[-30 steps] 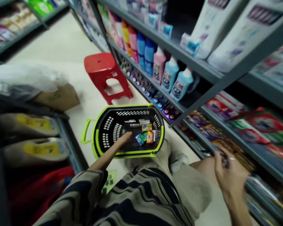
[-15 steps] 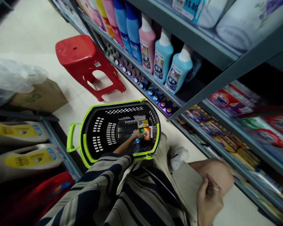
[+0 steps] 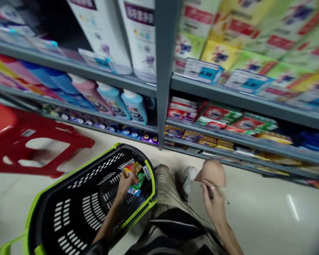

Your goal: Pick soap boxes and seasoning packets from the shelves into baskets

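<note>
My left hand (image 3: 124,186) reaches down into a black shopping basket (image 3: 44,198) with lime-green rim and handles. Its fingers are closed on a small red and yellow packet (image 3: 128,170) near the basket's far right end. Beside it lie a green packet (image 3: 140,180), a blue packet (image 3: 134,192) and a small brownish-yellow pack (image 3: 137,166). Their labels are blurred. My right hand (image 3: 213,198) rests by my bent knee, fingers curled in, with a ring on one finger. Nothing shows in it.
A red plastic stool (image 3: 42,138) stands left of the basket. Shelving with a grey upright (image 3: 166,71) runs across the front. Blue bottles (image 3: 134,106) fill its left bay, boxed soap packs (image 3: 220,53) its right. Pale floor (image 3: 263,209) lies to my right.
My view has swung right, so the shelves now face me and the basket sits lower left. My left hand has lifted the red and yellow packet slightly. My right hand stays curled by the knee.
</note>
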Demonstrator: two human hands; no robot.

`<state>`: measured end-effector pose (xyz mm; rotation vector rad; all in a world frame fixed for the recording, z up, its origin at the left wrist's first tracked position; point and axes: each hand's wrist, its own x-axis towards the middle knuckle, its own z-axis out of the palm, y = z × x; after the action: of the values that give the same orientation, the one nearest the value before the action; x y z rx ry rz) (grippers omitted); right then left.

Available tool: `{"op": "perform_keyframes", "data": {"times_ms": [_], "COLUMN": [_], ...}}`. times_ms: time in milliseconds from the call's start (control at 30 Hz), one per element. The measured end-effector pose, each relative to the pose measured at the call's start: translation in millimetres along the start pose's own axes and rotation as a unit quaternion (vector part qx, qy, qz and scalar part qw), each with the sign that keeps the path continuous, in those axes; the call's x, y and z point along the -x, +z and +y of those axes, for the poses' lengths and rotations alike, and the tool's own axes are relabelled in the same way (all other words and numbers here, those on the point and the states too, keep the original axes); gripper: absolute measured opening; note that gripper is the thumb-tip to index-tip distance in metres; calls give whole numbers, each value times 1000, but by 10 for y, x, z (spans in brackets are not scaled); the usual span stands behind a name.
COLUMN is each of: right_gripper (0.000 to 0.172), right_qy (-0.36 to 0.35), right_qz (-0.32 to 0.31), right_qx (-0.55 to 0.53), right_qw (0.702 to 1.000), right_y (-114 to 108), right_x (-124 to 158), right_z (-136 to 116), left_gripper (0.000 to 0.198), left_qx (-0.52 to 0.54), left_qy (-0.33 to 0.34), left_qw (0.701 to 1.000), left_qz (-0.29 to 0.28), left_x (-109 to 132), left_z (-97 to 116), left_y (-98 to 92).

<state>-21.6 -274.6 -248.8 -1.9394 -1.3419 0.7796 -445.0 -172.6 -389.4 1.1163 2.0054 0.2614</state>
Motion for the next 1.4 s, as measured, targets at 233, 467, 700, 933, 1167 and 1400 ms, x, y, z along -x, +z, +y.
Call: {"op": "perform_keyframes", "data": {"times_ms": [233, 467, 700, 933, 1167, 1400], "right_gripper": [56, 64, 65, 50, 33, 26], "right_qy": [8, 3, 3, -79, -210, -235], "right_qz": [-213, -176, 8, 31, 164, 238], "right_qx": [-383, -447, -478, -275, -157, -124], "right_qw": [899, 877, 878, 958, 951, 934], "right_y": [234, -313, -1099, -1052, -604, -378], "right_x": [108, 234, -373, -1322, -2169, -2599], "right_z": [-431, -456, -119, 689, 1138, 1187], "left_gripper": [76, 54, 59, 51, 25, 21], "left_qx": [278, 64, 350, 362, 162, 132], "left_qy": [185, 445, 305, 336, 492, 523], "left_qw": [942, 872, 843, 860, 841, 798], "left_qz": [-49, -193, -272, -124, 160, 268], "left_x": [1110, 2177, 1690, 1180, 716, 348], "left_z": [842, 2259, 2960, 3251, 3390, 3580], "left_y": [-645, -160, 715, 1596, 2078, 2313]}}
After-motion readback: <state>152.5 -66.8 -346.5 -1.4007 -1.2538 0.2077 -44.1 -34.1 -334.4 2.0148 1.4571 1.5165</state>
